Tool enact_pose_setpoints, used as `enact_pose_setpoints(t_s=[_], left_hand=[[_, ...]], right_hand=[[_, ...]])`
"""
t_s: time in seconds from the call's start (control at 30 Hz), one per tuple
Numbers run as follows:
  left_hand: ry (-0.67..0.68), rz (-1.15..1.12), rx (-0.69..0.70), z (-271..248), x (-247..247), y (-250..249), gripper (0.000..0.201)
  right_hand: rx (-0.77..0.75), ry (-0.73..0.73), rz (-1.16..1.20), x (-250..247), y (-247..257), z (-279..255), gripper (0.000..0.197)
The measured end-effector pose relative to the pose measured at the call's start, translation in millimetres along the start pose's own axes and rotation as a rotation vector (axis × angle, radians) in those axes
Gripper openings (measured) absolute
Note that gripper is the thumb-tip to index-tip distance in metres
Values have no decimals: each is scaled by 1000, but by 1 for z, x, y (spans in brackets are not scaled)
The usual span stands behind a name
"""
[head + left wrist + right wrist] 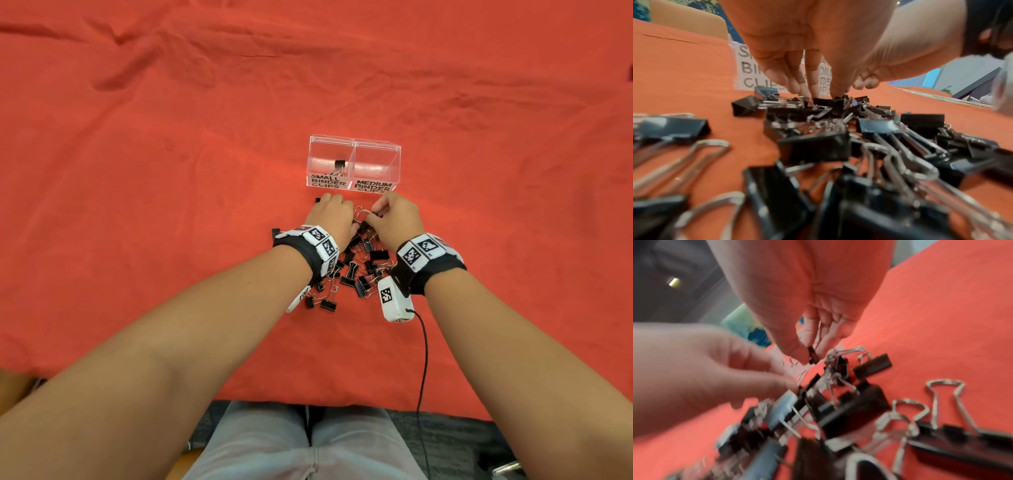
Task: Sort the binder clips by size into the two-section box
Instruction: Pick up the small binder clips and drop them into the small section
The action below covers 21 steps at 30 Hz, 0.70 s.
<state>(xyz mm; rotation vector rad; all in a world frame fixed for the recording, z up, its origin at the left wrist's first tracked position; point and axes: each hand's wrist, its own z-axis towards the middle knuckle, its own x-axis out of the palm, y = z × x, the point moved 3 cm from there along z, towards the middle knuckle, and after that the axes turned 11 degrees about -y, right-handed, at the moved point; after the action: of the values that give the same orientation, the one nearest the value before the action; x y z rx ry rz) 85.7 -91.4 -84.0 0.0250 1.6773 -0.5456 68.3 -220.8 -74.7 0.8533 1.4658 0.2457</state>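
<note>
A clear two-section box (pixel 354 144) stands on the red cloth, labelled small on the left and medium on the right. One small clip (pixel 339 164) lies in the small section; the medium section looks empty. A pile of black binder clips (pixel 356 267) lies between my wrists. My left hand (pixel 821 95) reaches down into the far end of the pile, thumb and fingers pinching a black clip (pixel 823 102). Just in front of the medium label, my right hand (pixel 809 353) pinches a small black clip (pixel 813 355) lifted slightly off the cloth.
The red cloth (pixel 171 171) is wrinkled and covers the whole table. A white wrist device with a black cable (pixel 424 359) hangs off my right wrist toward my lap. Loose clips (pixel 327 303) lie at the near left of the pile.
</note>
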Motion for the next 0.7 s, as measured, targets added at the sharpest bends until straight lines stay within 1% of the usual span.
enact_pose_setpoints(t_s=[0.07, 0.17, 0.23, 0.33, 0.4, 0.47, 0.5, 0.53, 0.63, 0.7], left_hand=[[17, -13, -15, 2, 0, -3, 37], [23, -50, -32, 2, -2, -2, 35], [2, -57, -50, -1, -5, 2, 38], [-43, -44, -74, -5, -12, 10, 39], [-83, -12, -84, -6, -16, 17, 37], [-117, 23, -82, -6, -19, 22, 37], [-128, 31, -69, -6, -19, 22, 37], [-132, 29, -40, -6, -18, 19, 37], [-81, -27, 129, -7, -12, -4, 35], [-16, -58, 229, -10, -5, -19, 34]], right_hand=[[107, -7, 124, -11, -8, 0, 7], [277, 27, 283, -28, -25, 1, 15], [368, 62, 356, -36, -35, 2, 19], [497, 99, 520, -40, -42, 1, 29], [542, 95, 594, -40, -44, 2, 27], [540, 94, 585, -37, -46, 4, 19], [512, 92, 519, -35, -46, 6, 15], [464, 86, 404, -34, -46, 7, 12], [288, 40, 24, -30, -44, 7, 14], [191, 71, -96, -24, -40, 1, 16]])
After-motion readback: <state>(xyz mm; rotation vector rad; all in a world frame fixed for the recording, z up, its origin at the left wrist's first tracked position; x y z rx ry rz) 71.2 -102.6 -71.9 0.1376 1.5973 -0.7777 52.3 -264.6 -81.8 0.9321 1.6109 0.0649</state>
